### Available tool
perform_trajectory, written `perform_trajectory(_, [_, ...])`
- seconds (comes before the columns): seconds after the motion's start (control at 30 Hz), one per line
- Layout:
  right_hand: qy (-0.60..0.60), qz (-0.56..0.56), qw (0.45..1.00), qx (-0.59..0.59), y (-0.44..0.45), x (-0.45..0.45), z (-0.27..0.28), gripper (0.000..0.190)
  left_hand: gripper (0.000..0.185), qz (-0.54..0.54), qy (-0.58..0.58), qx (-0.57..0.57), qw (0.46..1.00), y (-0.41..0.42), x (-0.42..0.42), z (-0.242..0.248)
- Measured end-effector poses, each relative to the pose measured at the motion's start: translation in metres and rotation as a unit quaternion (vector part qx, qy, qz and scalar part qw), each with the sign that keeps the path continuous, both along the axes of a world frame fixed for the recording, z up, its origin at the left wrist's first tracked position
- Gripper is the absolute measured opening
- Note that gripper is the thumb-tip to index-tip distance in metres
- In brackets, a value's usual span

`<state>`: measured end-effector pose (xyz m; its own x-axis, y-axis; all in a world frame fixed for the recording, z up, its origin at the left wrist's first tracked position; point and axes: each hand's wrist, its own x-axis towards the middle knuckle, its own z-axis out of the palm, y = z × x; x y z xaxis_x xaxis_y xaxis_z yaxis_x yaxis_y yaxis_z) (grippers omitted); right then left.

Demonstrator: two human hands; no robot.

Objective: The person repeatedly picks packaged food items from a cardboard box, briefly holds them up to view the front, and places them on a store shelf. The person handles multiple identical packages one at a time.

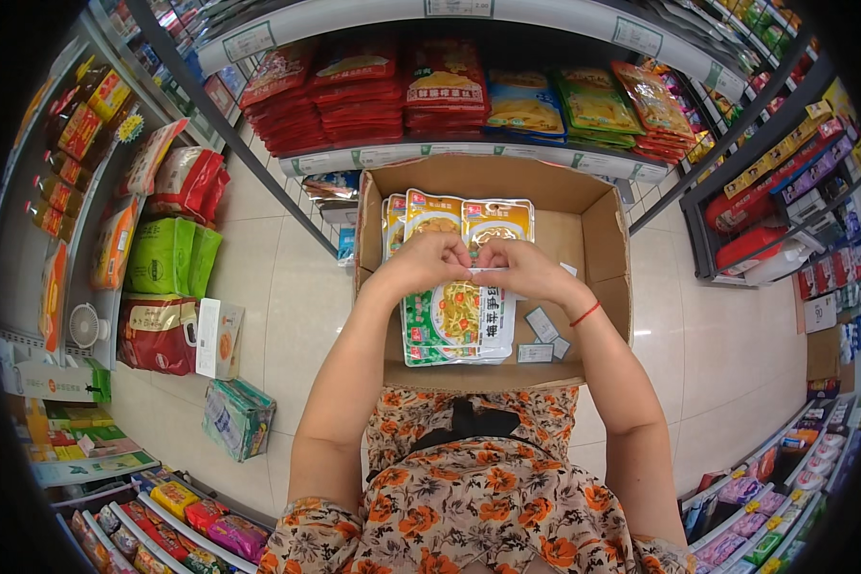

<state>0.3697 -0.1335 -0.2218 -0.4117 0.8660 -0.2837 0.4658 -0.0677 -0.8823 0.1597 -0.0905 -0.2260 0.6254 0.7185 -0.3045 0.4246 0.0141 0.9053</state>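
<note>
My left hand (430, 262) and my right hand (520, 267) meet fingertip to fingertip over an open cardboard box (606, 208). Between their pinched fingers is a small white edge, perhaps a paper tag; the fingers hide most of it. Just below the hands lies a stack of green and white food pouches (455, 323). Yellow food pouches (434, 213) lie behind the hands at the box's far side. Several printed paper tags (535, 353) rest on the box bottom at the right.
Ahead, a shelf (473, 149) carries stacked red pouches (355, 97), blue pouches (524, 107) and green pouches (597, 107). Bagged goods (159, 255) and a wrapped green pack (237, 420) stand at the left. A dark-framed rack (703, 247) is at the right.
</note>
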Motion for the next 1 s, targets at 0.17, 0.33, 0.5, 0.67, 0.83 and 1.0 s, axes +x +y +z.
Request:
perform_trajectory(0.17, [0.054, -0.009, 0.998, -0.028, -0.001, 0.003, 0.001, 0.012, 0.012, -0.003, 0.000, 0.003, 1.000, 0.000, 0.001, 0.003])
perform_trajectory(0.33, [0.053, -0.083, 0.995, 0.020, -0.001, 0.014, 0.019, 0.014, 0.018, 0.067, 0.005, 0.052, 0.996, 0.006, -0.001, 0.000])
perform_trajectory(0.5, [0.068, -0.153, 0.986, 0.024, 0.000, 0.023, 0.035, 0.016, 0.025, 0.154, -0.076, -0.011, 0.985, 0.004, -0.001, 0.026])
perform_trajectory(0.67, [0.178, -0.206, 0.962, 0.018, 0.004, 0.030, 0.034, 0.015, 0.022, 0.220, -0.197, -0.103, 0.950, 0.009, -0.002, 0.027])
perform_trajectory(0.83, [0.188, -0.203, 0.961, -0.010, 0.005, 0.031, 0.034, 0.015, 0.015, 0.237, -0.205, -0.093, 0.945, 0.009, 0.002, 0.022])
perform_trajectory(1.0, [0.186, -0.171, 0.966, -0.053, 0.001, 0.025, 0.039, 0.017, 0.020, 0.264, -0.222, -0.094, 0.934, 0.008, 0.002, 0.023])
